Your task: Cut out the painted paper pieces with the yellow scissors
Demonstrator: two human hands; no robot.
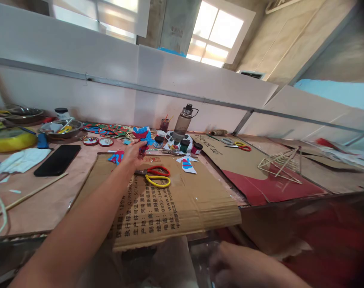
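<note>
My left hand (135, 155) reaches over the far edge of a cardboard sheet (200, 204), its fingers closed on a piece of painted paper (143, 149) in red and blue. Just beyond the fingertips lies more red and blue painted paper (141, 134). Another painted scrap (117, 157) rests left of the wrist. Scissors (157, 177) with one red and one yellow handle lie on the cardboard, their blades partly behind my wrist. A striped paper cutout (188, 165) is to their right. Low in the view, my right hand (226, 262) is smeared by motion below the table edge.
A water bottle (182, 123) stands behind small paint jars (158, 141). A black phone (58, 160) and a long stick (28, 197) lie at left, near a metal bowl (61, 129). At right, a stick frame (280, 166) and second scissors (243, 146) sit on a board (236, 164).
</note>
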